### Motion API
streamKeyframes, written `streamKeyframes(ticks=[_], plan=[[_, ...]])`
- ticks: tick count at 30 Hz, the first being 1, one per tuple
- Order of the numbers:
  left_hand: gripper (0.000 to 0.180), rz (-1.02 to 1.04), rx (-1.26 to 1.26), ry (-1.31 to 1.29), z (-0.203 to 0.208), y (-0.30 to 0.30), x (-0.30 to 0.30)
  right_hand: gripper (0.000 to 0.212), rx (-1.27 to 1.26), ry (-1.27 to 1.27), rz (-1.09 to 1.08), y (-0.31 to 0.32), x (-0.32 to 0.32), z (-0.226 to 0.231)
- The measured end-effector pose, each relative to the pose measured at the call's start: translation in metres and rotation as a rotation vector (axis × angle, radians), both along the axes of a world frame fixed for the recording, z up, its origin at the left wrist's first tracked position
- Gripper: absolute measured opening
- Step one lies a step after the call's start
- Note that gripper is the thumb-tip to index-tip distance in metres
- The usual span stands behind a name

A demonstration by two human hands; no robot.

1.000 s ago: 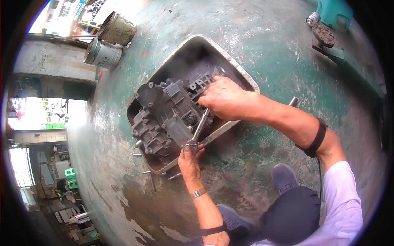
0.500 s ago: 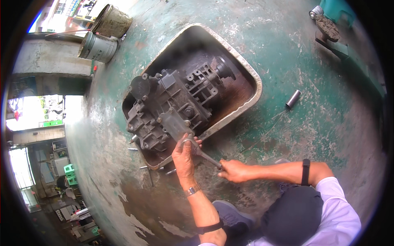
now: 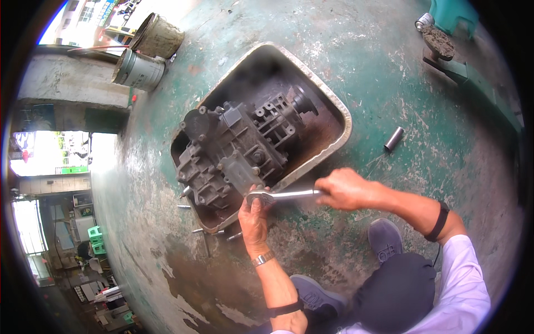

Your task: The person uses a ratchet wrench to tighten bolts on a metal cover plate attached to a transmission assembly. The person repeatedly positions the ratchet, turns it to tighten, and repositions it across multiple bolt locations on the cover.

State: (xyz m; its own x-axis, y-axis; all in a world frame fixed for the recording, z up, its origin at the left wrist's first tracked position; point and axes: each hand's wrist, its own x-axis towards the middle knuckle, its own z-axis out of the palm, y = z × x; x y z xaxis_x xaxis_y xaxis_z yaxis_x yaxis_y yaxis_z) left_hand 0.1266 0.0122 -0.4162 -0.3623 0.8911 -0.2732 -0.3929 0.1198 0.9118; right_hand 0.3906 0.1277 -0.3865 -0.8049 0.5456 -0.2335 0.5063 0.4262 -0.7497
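Note:
A greasy gearbox [image 3: 219, 147] lies in a deep metal tray [image 3: 346, 114] on the floor. At the tray's near edge, my left hand [image 3: 254, 225] is closed around the head of a ratchet wrench [image 3: 295, 195], thumb on top. My right hand [image 3: 346, 189] grips the far end of its handle, which points right, almost level across the picture. Beyond my left fingers sits a flat cover [image 3: 240, 171] on the gearbox's near side. What the ratchet head engages is hidden by my left hand.
A metal tube [image 3: 394, 139] lies on the floor right of the tray. Several short rods [image 3: 235, 236] rest by its near corner. Two dirty buckets [image 3: 139, 69] stand at the far left, a teal stool [image 3: 453, 16] at the far right. My shoe [image 3: 385, 239] is below my right forearm.
My right hand has swung the ratchet handle away from me and to the right. My left hand stays at the ratchet head. The whole view has shifted slightly.

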Motion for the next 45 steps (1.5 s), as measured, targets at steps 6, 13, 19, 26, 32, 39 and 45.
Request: streamKeyframes(ticks=[6, 13, 19, 26, 32, 39, 45], plan=[[0.046, 0.010, -0.012, -0.072, 0.002, 0.000, 0.002, 0.022, 0.463, 0.041, 0.094, 0.104, -0.036, 0.056], [0.041, 0.023, -0.005, 0.036, -0.001, 0.001, 0.002, 0.026, 0.404, 0.013, -0.060, 0.050, -0.006, -0.015], [0.054, -0.049, -0.020, 0.042, 0.004, 0.003, 0.000, 0.025, -0.239, 0.066, -0.119, -0.075, -0.025, -0.069], [0.058, -0.097, -0.033, 0.007, 0.009, 0.003, -0.006, 0.056, -0.811, 0.086, 0.142, -0.135, -0.108, -0.087], [0.058, -0.098, -0.008, -0.005, 0.003, 0.001, -0.006, 0.036, -0.559, -0.012, 0.141, -0.081, -0.042, -0.067], [0.044, -0.009, -0.003, -0.021, -0.004, 0.001, -0.003, 0.018, 0.547, 0.168, -0.111, 0.073, -0.015, 0.009], [0.041, 0.012, -0.025, 0.056, 0.000, 0.004, 0.001, 0.010, 0.701, 0.170, -0.025, 0.111, -0.049, 0.011]])
